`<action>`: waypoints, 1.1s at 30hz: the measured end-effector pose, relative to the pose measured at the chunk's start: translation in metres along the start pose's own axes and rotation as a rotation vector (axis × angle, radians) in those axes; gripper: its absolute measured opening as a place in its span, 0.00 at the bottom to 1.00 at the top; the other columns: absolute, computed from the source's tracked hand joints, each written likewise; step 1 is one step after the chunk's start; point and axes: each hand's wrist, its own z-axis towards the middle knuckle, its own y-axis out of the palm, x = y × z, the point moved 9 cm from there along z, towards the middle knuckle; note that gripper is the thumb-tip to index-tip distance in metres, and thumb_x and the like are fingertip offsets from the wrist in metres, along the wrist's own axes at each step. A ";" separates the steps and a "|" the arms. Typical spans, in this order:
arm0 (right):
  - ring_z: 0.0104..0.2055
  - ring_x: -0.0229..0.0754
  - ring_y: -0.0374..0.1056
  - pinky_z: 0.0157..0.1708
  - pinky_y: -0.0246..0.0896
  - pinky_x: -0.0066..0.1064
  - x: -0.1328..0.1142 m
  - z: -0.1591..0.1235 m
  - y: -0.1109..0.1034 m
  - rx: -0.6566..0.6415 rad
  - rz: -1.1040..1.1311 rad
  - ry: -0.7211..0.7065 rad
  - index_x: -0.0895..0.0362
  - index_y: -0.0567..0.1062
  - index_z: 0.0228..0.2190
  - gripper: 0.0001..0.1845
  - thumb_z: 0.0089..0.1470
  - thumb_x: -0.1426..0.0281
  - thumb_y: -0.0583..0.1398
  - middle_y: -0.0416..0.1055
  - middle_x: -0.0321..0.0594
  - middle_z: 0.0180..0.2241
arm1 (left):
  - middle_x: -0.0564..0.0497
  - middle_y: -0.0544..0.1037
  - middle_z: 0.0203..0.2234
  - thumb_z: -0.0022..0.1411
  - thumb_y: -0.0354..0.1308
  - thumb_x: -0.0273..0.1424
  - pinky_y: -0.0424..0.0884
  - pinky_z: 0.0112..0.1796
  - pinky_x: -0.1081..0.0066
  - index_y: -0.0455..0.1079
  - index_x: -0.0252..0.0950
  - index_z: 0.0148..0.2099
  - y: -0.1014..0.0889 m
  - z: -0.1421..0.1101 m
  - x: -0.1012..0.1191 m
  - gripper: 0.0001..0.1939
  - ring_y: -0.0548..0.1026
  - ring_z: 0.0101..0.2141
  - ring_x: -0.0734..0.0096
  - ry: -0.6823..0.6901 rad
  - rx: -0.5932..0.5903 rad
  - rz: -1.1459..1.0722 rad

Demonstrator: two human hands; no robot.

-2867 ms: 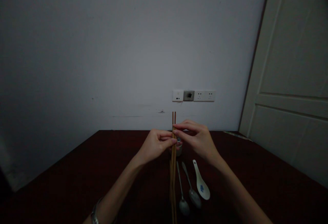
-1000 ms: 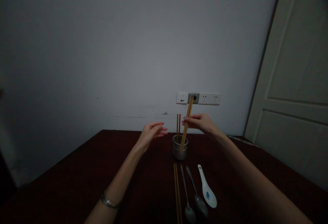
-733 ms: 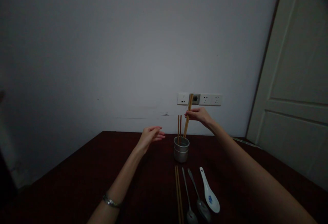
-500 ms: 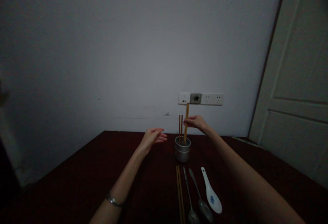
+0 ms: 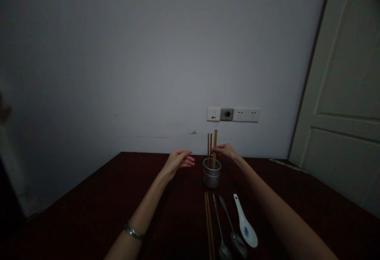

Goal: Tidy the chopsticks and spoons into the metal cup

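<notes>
"Wall (image 5: 166, 73) first, then that dark red table (image 5: 103, 208). And the hands?"

"Left hand (image 5: 176, 163) hovers, fingers loosely parted; right hand (image 5: 226, 150) pinches something slim just above the metal cup (image 5: 211, 179)."

"Smaller than the cup?"

"White spoon (image 5: 246, 227) on the table, two metal spoons (image 5: 238, 245) beside it."

"And what's pinched?"

"Yellowish chopsticks (image 5: 215, 138), upright, lower ends in the cup, beside two thinner sticks (image 5: 208, 147) standing there. Another pair of chopsticks (image 5: 210, 228) lies left of the spoons."
</notes>
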 end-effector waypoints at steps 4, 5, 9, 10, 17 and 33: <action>0.25 0.37 0.69 0.28 0.64 0.25 0.006 0.002 0.005 -0.035 0.019 -0.033 0.62 0.77 0.21 0.08 0.37 0.68 0.65 0.75 0.41 0.22 | 0.43 0.77 0.24 0.55 0.54 0.33 0.71 0.27 0.73 0.67 0.28 0.36 0.000 0.000 -0.003 0.11 0.76 0.24 0.70 -0.012 -0.005 -0.001; 0.25 0.36 0.69 0.27 0.64 0.25 0.010 0.003 0.007 -0.042 0.035 -0.022 0.62 0.77 0.21 0.09 0.36 0.67 0.66 0.75 0.41 0.22 | 0.43 0.77 0.24 0.55 0.54 0.33 0.71 0.27 0.73 0.67 0.28 0.36 0.000 0.001 -0.003 0.11 0.76 0.24 0.70 -0.015 -0.006 0.000; 0.22 0.34 0.67 0.26 0.62 0.24 0.023 0.006 0.011 -0.045 0.055 0.031 0.62 0.77 0.20 0.09 0.35 0.68 0.66 0.74 0.39 0.20 | 0.44 0.77 0.24 0.56 0.54 0.33 0.70 0.27 0.73 0.67 0.29 0.37 0.000 0.001 -0.006 0.11 0.76 0.23 0.70 -0.025 -0.011 0.010; 0.21 0.34 0.66 0.25 0.61 0.23 0.025 0.006 0.013 -0.047 0.047 0.037 0.62 0.77 0.20 0.09 0.35 0.68 0.66 0.74 0.39 0.20 | 0.44 0.77 0.24 0.56 0.54 0.33 0.70 0.27 0.73 0.66 0.29 0.37 0.000 0.002 -0.007 0.11 0.76 0.23 0.70 -0.027 -0.013 0.013; 0.18 0.30 0.61 0.19 0.53 0.21 0.032 0.008 0.017 -0.064 -0.037 0.040 0.63 0.78 0.23 0.11 0.38 0.66 0.65 0.72 0.37 0.18 | 0.44 0.77 0.24 0.55 0.53 0.33 0.70 0.27 0.72 0.67 0.29 0.37 0.003 0.002 -0.013 0.11 0.75 0.23 0.70 -0.045 -0.038 0.033; 0.16 0.29 0.56 0.17 0.47 0.22 0.026 -0.009 0.019 -0.062 -0.090 0.048 0.65 0.77 0.22 0.15 0.36 0.64 0.65 0.67 0.34 0.14 | 0.45 0.77 0.23 0.56 0.54 0.31 0.71 0.27 0.72 0.65 0.30 0.40 0.006 0.002 -0.019 0.11 0.75 0.22 0.70 -0.058 -0.061 0.012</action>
